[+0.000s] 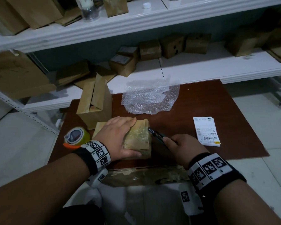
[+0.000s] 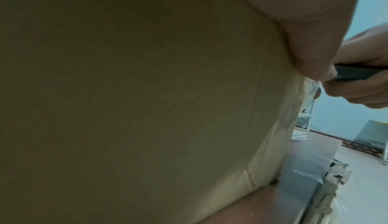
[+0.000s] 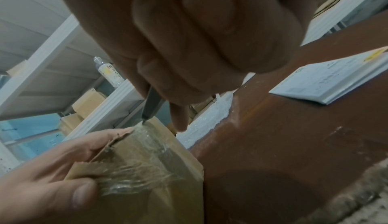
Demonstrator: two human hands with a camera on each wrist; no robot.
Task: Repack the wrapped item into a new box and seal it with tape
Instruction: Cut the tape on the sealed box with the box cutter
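A small brown cardboard box point(image 1: 137, 140) wrapped in clear tape sits near the front of the brown table point(image 1: 217, 111). My left hand point(image 1: 117, 135) grips it from above, fingers over the far side and thumb on the near side. My right hand point(image 1: 183, 146) holds a black utility knife point(image 1: 156, 133), its tip at the box's upper right edge. In the right wrist view the knife point(image 3: 151, 106) touches the taped top corner of the box point(image 3: 147, 161). An open, upright new box point(image 1: 94, 104) stands behind, with crumpled bubble wrap point(image 1: 151, 98) to its right. What the taped box contains is hidden.
A tape roll point(image 1: 76, 135) on an orange dispenser lies left of my left wrist. A stack of white shipping labels point(image 1: 206, 130) lies at the table's right. White shelves point(image 1: 185, 69) behind the table hold several cardboard boxes. The table's front edge point(image 1: 144, 176) is worn.
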